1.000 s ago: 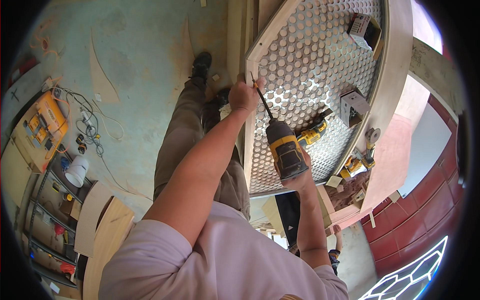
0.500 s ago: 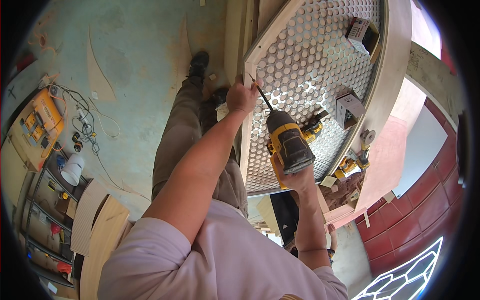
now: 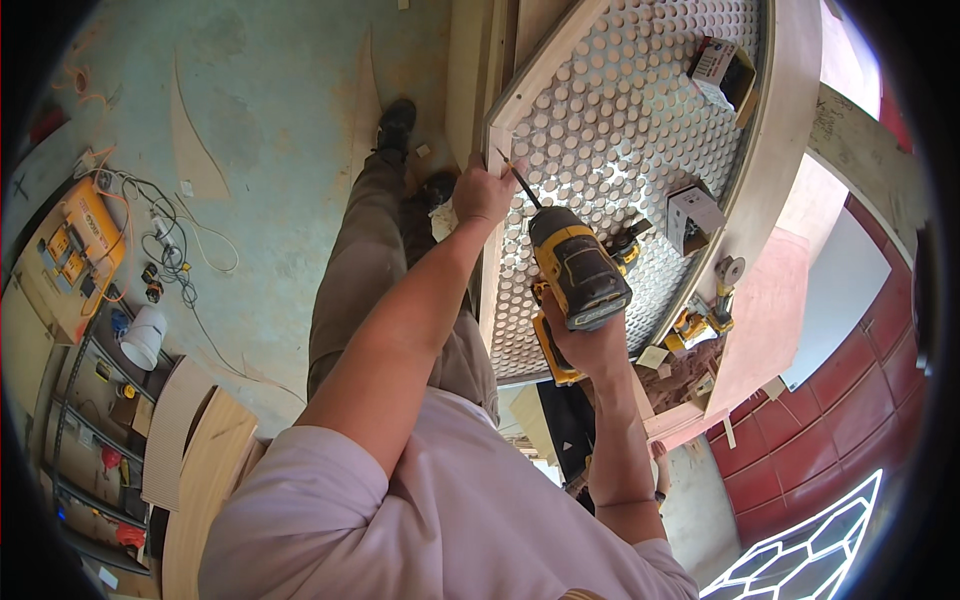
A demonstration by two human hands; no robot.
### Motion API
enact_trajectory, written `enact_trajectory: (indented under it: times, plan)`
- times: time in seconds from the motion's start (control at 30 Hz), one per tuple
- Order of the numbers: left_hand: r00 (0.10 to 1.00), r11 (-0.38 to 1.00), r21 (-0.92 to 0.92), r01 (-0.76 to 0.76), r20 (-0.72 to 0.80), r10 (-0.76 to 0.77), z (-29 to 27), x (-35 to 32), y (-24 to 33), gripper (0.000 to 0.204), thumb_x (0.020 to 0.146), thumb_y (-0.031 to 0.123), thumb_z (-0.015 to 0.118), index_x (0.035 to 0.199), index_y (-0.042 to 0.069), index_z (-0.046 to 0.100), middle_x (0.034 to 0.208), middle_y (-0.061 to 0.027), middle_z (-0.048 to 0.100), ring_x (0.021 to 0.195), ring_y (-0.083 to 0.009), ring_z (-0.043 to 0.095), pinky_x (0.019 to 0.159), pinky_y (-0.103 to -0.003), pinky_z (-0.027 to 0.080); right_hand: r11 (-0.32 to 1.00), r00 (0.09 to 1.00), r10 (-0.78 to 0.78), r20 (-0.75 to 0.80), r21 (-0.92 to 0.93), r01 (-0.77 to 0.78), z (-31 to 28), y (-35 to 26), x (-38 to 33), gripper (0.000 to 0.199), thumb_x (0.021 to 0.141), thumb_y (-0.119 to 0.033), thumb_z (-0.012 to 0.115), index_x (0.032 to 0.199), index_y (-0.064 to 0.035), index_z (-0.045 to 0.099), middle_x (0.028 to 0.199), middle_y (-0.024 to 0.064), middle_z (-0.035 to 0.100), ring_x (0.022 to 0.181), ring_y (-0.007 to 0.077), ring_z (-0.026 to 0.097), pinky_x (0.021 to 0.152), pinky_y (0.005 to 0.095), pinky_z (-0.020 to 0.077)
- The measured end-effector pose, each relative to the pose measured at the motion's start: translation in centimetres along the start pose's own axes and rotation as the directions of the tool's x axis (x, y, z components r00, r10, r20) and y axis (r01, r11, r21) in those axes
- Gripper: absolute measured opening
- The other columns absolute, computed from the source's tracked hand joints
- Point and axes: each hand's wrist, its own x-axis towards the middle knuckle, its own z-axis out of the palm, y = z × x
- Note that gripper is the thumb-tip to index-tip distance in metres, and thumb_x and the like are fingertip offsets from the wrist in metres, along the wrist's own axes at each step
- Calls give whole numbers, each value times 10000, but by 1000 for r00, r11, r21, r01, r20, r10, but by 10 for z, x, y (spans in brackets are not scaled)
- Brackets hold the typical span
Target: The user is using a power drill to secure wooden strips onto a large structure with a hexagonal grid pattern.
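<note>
My right hand (image 3: 590, 345) is wrapped round the grip of a yellow and black cordless drill (image 3: 580, 270). Its long dark bit (image 3: 524, 185) points up and left, the thin tip beside the corner of a pale wooden frame (image 3: 497, 150). Whether that tip carries a screw is too small to tell. At the same corner my left hand (image 3: 485, 195) is closed on the frame's edge, with fingertips close to the bit. Inside the frame lies a metal sheet full of round holes (image 3: 600, 120). Part of the drill's grip is hidden by my fingers.
On the sheet are two cardboard boxes (image 3: 722, 70) and another yellow power tool (image 3: 628, 247). An angle grinder (image 3: 725, 290) lies beyond the frame. Floor cables (image 3: 170, 245), a yellow tool case (image 3: 80, 245) and a white bucket (image 3: 145, 335) are at left.
The drill has tilted a little in my right hand, showing more of its battery, and its body has shifted slightly left. My left hand stays at the frame corner.
</note>
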Motion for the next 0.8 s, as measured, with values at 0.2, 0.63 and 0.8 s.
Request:
enact_trajectory:
  times: [0.2,0.63,0.8]
  plan:
    - [988,988,54,145,49,-147,5,5,1,653,823,610,744,1052,7,640,899,-253,728,903,-447,710,771,-518,566,996,997,79,-17,28,-79,5,1,-2,292,878,3,700,1160,30,626,1006,131,723,910,214,719,807,350,575]
    - [995,994,42,100,11,-101,14,7,-7,535,807,515,780,977,18,679,845,-241,722,842,-449,706,736,-510,569,994,997,82,-7,-74,-83,1,-11,6,311,848,-8,725,1147,12,640,998,141,726,898,238,722,803,368,575]
    - [997,994,79,81,-13,-80,16,11,-11,501,811,485,778,994,31,671,848,-232,722,841,-447,704,730,-519,566,989,1000,17,7,-147,-16,10,-5,5,451,738,-34,786,1170,-12,657,988,124,760,922,244,761,807,323,587]
